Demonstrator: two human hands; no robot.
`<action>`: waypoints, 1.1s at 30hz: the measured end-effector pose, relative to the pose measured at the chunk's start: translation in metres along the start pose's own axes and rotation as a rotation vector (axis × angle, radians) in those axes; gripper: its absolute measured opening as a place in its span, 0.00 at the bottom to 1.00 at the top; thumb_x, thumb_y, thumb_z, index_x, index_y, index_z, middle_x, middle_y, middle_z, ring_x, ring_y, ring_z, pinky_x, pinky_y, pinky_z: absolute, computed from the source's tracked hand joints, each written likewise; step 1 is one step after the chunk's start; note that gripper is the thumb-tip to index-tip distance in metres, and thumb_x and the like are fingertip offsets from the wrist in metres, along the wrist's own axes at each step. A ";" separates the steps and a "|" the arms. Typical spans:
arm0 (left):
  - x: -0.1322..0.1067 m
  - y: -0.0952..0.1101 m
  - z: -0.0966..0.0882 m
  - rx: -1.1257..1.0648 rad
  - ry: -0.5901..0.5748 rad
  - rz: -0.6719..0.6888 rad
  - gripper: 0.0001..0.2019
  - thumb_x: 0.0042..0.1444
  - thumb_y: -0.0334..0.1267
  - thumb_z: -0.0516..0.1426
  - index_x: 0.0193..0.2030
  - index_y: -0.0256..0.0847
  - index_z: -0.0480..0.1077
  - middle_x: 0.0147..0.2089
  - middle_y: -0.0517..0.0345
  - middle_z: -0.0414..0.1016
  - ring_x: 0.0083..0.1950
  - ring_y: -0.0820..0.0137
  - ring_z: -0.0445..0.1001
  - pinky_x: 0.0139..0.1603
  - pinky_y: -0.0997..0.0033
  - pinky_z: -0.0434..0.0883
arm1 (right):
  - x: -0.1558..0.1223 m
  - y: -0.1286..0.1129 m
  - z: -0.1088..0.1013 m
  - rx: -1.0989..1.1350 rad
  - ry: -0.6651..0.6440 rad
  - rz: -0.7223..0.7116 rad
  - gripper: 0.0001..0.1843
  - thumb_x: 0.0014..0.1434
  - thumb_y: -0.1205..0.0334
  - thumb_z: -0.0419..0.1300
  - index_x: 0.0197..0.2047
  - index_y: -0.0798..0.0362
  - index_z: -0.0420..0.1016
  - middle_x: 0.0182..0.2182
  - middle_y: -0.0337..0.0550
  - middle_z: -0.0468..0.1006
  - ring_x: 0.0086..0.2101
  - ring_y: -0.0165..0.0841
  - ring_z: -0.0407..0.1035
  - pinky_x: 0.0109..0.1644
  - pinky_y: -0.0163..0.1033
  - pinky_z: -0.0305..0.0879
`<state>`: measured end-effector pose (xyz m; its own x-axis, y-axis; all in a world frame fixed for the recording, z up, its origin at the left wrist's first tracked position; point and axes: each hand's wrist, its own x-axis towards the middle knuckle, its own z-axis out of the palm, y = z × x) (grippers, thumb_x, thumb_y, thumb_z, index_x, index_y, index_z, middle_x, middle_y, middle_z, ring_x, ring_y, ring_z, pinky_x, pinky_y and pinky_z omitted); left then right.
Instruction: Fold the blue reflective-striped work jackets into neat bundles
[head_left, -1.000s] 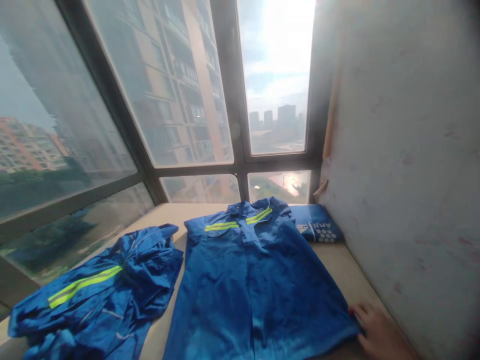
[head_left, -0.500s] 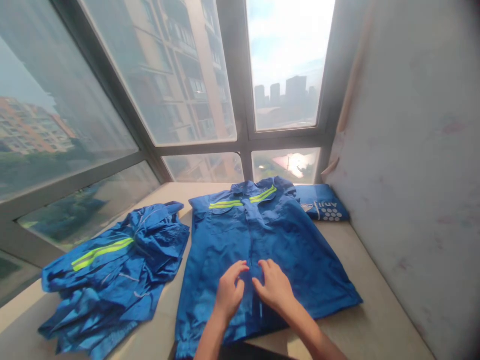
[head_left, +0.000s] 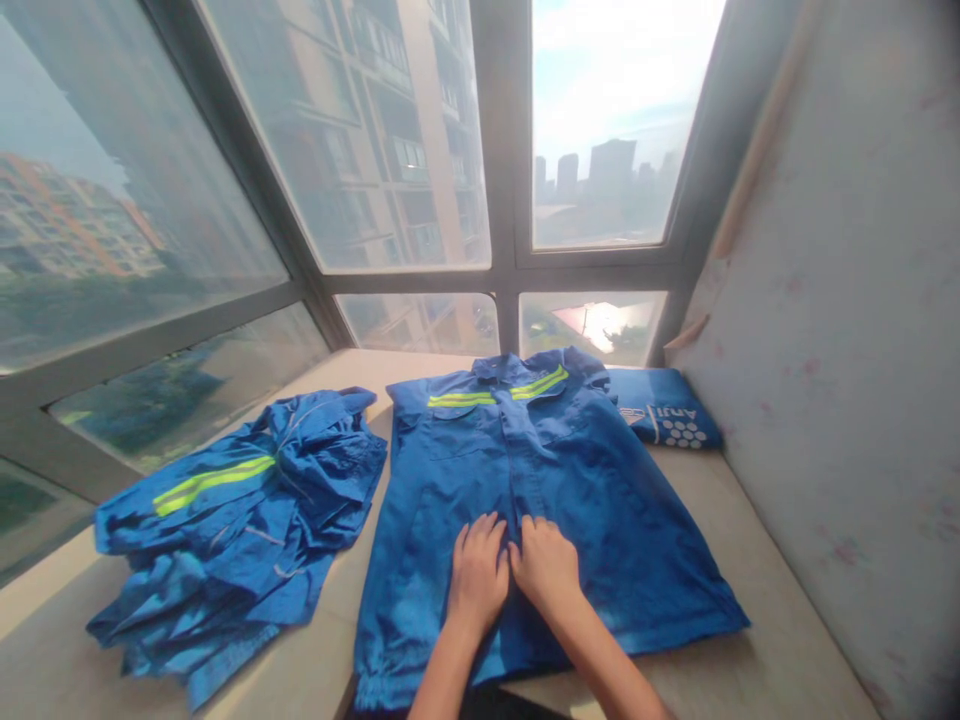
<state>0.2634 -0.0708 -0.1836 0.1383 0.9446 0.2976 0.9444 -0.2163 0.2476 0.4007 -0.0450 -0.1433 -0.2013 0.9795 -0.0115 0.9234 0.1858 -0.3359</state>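
A blue jacket [head_left: 622, 520] with yellow-green reflective stripes across its chest lies spread front-up on the pale ledge, collar toward the window. My left hand [head_left: 478, 572] rests on its lower front, just left of the centre placket, with the fingers laid forward on the cloth. Beside it, my right hand [head_left: 547, 565] touches the jacket at the placket. Its fingers are slightly bent and its thumb stands apart, near the left thumb. No separate object shows in either hand. The fabric under both palms is hidden.
A crumpled blue garment [head_left: 247, 520] with a similar stripe lies to the left on the ledge [head_left: 780, 600]. Behind the jacket's right shoulder sits a folded blue item [head_left: 667, 405] with white lettering. Windows border the ledge at the back and left; a patterned wall [head_left: 847, 400] stands right.
Both hands have come down onto the jacket front, and the left fingers have straightened. The camera view has shifted slightly, so the scene sits a little further right.
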 end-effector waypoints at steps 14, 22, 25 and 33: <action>0.003 0.015 -0.019 0.041 -0.165 0.031 0.24 0.64 0.38 0.52 0.67 0.49 0.64 0.72 0.56 0.60 0.72 0.50 0.55 0.69 0.36 0.55 | 0.004 0.030 0.004 0.861 0.382 0.124 0.23 0.60 0.57 0.49 0.50 0.59 0.77 0.39 0.50 0.82 0.37 0.38 0.76 0.45 0.40 0.71; -0.007 0.012 -0.020 0.030 -0.184 0.082 0.26 0.62 0.36 0.53 0.68 0.49 0.63 0.70 0.52 0.63 0.71 0.51 0.57 0.69 0.38 0.56 | -0.004 0.024 0.008 0.709 0.148 -0.112 0.17 0.56 0.65 0.52 0.43 0.53 0.80 0.37 0.47 0.82 0.40 0.38 0.75 0.48 0.39 0.69; -0.016 0.012 -0.025 0.022 -0.185 0.107 0.27 0.61 0.35 0.54 0.67 0.49 0.64 0.71 0.53 0.62 0.71 0.51 0.57 0.69 0.38 0.56 | -0.004 0.026 0.006 0.869 0.262 0.051 0.17 0.60 0.62 0.49 0.43 0.54 0.77 0.33 0.45 0.81 0.34 0.36 0.74 0.41 0.37 0.68; 0.009 0.003 -0.035 -0.064 -0.136 0.126 0.19 0.63 0.32 0.50 0.57 0.43 0.73 0.61 0.52 0.74 0.66 0.58 0.65 0.68 0.48 0.61 | -0.019 0.027 0.001 0.462 0.009 -0.212 0.10 0.60 0.64 0.53 0.30 0.52 0.73 0.27 0.39 0.77 0.29 0.31 0.68 0.34 0.33 0.54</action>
<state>0.2575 -0.0716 -0.1483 0.2974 0.9327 0.2038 0.8968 -0.3462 0.2757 0.4288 -0.0583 -0.1530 -0.3638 0.9251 0.1090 0.6211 0.3281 -0.7117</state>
